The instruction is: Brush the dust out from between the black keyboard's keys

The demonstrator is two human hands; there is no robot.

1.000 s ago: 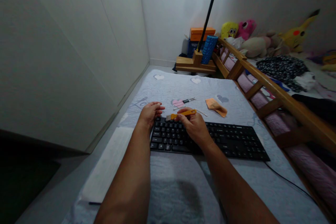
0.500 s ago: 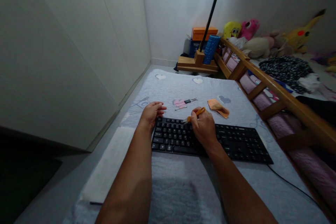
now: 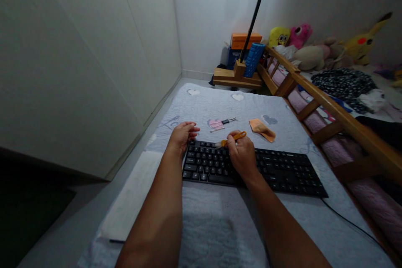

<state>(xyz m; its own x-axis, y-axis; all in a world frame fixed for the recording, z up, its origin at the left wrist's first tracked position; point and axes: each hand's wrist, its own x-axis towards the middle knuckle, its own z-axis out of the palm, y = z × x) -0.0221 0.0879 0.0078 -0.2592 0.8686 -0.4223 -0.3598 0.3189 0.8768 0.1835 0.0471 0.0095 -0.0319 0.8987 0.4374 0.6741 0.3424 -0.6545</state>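
Note:
A black keyboard [image 3: 289, 171] lies across the patterned cloth in front of me. Pinched in my right hand [image 3: 242, 155] is a small brush [image 3: 223, 143] with an orange handle. Its pale bristles point left and meet the upper row of keys, left of the keyboard's middle. My left hand [image 3: 182, 137] rests by the keyboard's upper left corner, fingers loosely apart and nothing seen in them. Beyond the keyboard lie a thin tool with a black grip [image 3: 225, 122], a slim cotton-swab-like stick [image 3: 217, 129] and a crumpled orange cloth [image 3: 262, 130].
A cable [image 3: 351, 219] runs from the keyboard to the lower right. On the right stands a wooden bed rail [image 3: 333, 96] with plush toys behind it. White cabinet doors [image 3: 94, 58] line the left. A black pole [image 3: 256, 12] rises from a wooden base at the back.
The brush tip has moved slightly left along the upper keys, with my right hand tilting a little. My left hand has stayed at the corner.

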